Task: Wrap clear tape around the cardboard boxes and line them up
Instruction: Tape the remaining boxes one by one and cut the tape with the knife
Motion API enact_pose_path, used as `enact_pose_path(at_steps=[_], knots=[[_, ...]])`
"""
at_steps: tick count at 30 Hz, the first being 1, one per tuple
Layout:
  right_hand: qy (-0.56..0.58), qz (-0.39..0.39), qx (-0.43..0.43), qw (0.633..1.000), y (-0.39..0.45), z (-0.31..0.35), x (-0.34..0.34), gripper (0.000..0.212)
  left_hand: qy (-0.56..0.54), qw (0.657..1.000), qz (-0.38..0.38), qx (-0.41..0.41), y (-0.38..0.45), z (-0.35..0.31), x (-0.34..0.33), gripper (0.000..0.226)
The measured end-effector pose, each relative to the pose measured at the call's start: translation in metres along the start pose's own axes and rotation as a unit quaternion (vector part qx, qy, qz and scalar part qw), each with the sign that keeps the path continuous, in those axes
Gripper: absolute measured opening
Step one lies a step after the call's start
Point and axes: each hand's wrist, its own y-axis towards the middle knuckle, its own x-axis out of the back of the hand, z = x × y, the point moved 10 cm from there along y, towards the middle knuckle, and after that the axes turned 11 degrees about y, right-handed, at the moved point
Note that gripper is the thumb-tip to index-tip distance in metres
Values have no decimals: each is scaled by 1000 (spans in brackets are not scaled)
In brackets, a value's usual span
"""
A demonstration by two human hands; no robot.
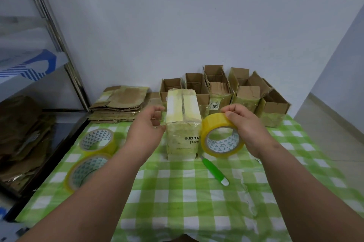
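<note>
Right hand grips tape roll; left hand hovers beside box.

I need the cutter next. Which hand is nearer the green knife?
Right. The right hand holds a tape roll just above the knife; the left hand is beyond the box.

The cloth is green-and-white check. At centre, the box is pale yellow with dark print. At 3 o'clock from it, the roll is yellow, its core white with teal triangles. At 5 o'clock, the knife is green, white-tipped. At 12 o'clock, the cartons are brown.
</note>
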Motion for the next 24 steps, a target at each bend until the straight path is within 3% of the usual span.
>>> enact_pose_path(at_steps=[3, 5, 7, 9, 12, 16, 19, 24], knots=[[-115, -2, 79, 990, -6, 26, -5, 32, 73, 993, 23, -92, -3, -12, -10, 60], [-239, -1, 118, 964, -10, 43, -14, 45, 95, 990, 22, -102, -3, -10, -10, 60], [-330, 22, 129, 935, -13, 49, -28, 42, 109, 988, 12, -113, -2, -11, -8, 58], [-392, 51, 139, 908, -17, 51, -45, 36, 123, 984, 18, -129, -2, -15, -9, 56], [-459, 70, 164, 870, -22, 55, -65, 50, 132, 979, 24, -156, -2, -22, -10, 50], [-456, 85, 151, 873, -19, 53, -66, 30, 112, 979, 70, -158, -3, -25, -11, 43], [-414, 79, 144, 895, -18, 50, -60, 30, 130, 975, 72, -164, -5, -30, -10, 40], [-431, 58, 158, 886, -16, 49, -60, 33, 209, 965, 50, -152, -3, -34, -11, 47]])
